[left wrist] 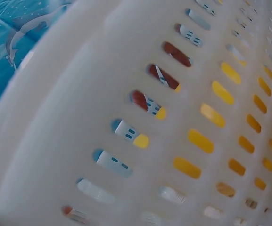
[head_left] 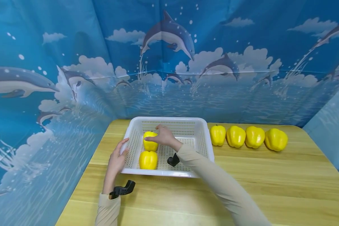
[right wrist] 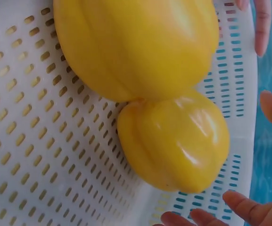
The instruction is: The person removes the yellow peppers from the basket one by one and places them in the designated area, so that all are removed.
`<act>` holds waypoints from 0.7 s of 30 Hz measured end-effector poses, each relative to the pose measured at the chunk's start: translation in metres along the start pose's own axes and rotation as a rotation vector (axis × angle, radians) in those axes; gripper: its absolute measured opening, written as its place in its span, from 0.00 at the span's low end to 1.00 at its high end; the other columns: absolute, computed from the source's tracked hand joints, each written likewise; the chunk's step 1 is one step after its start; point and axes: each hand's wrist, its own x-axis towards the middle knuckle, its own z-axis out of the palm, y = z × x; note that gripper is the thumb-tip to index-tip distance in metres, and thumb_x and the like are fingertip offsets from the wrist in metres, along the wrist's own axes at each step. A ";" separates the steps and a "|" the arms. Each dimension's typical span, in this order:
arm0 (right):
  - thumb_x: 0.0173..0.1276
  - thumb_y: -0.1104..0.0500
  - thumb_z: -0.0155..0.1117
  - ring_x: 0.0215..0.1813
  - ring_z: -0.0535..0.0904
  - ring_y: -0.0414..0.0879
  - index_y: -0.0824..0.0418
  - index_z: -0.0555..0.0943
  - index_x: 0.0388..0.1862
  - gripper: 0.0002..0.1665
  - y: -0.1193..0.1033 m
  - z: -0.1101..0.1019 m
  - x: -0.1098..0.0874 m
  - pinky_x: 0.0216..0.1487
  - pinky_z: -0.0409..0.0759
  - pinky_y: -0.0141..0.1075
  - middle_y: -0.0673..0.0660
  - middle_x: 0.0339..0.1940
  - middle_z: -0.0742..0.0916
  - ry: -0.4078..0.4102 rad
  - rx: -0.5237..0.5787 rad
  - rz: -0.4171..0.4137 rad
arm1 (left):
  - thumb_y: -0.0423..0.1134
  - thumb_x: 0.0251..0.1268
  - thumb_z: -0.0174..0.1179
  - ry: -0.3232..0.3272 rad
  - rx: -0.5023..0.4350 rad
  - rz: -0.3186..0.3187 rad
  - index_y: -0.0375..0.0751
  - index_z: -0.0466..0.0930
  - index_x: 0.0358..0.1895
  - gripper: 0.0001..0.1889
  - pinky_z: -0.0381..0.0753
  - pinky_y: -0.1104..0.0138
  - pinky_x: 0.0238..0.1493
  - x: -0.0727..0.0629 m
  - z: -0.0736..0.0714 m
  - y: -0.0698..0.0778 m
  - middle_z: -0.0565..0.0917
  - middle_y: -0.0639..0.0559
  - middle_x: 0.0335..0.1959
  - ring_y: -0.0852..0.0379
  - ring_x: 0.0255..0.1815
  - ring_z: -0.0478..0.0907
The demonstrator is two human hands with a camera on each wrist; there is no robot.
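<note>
Sleeved forearms enter from the bottom of the head view. Left hand, fingers straight and only loosely spread, rests against the left rim of the white basket; the left wrist view shows nothing but that slotted wall close up. Right hand reaches into the basket at frame centre, fingers curved over the top of the far pepper, holding it just above the near pepper; in the right wrist view the two peppers touch and sit beside the left wall. Right half of the basket floor lies bare. Four more peppers stand in a row right of the basket, near the table's far edge; bare wood fills the foreground.
</note>
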 end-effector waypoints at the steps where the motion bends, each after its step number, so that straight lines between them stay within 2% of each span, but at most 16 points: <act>1: 0.55 0.34 0.67 0.58 0.72 0.55 0.65 0.67 0.65 0.50 -0.001 0.002 0.001 0.53 0.72 0.45 0.63 0.60 0.75 -0.004 -0.003 0.007 | 0.38 0.75 0.45 0.001 0.002 0.002 0.57 0.61 0.70 0.23 0.76 0.55 0.38 0.000 0.000 0.000 0.67 0.36 0.65 0.41 0.46 0.77; 6: 0.54 0.34 0.68 0.57 0.72 0.56 0.67 0.64 0.66 0.53 -0.002 0.011 0.003 0.53 0.73 0.46 0.65 0.60 0.74 -0.021 0.009 0.045 | 0.39 0.75 0.45 0.003 0.007 0.009 0.56 0.61 0.70 0.23 0.77 0.54 0.39 0.000 0.002 0.000 0.68 0.35 0.65 0.41 0.46 0.77; 11: 0.54 0.34 0.68 0.52 0.75 0.55 0.69 0.62 0.66 0.54 0.000 0.015 0.003 0.50 0.74 0.44 0.66 0.56 0.76 -0.048 0.022 0.083 | 0.39 0.75 0.44 -0.005 0.006 0.001 0.56 0.60 0.70 0.23 0.77 0.55 0.39 0.001 0.003 0.000 0.68 0.36 0.65 0.41 0.47 0.77; 16: 0.52 0.35 0.69 0.48 0.75 0.54 0.69 0.62 0.64 0.54 0.000 0.019 0.003 0.48 0.75 0.44 0.66 0.52 0.76 -0.035 0.045 0.096 | 0.39 0.75 0.44 -0.004 0.010 -0.003 0.56 0.60 0.70 0.23 0.77 0.55 0.39 0.001 0.002 0.000 0.68 0.36 0.65 0.41 0.47 0.76; 21: 0.49 0.31 0.70 0.45 0.74 0.52 0.68 0.61 0.63 0.56 0.002 0.025 0.005 0.45 0.75 0.43 0.63 0.50 0.76 -0.025 0.023 0.124 | 0.39 0.75 0.44 0.002 0.010 -0.007 0.56 0.60 0.71 0.23 0.76 0.54 0.39 0.000 0.001 -0.001 0.67 0.36 0.66 0.41 0.48 0.76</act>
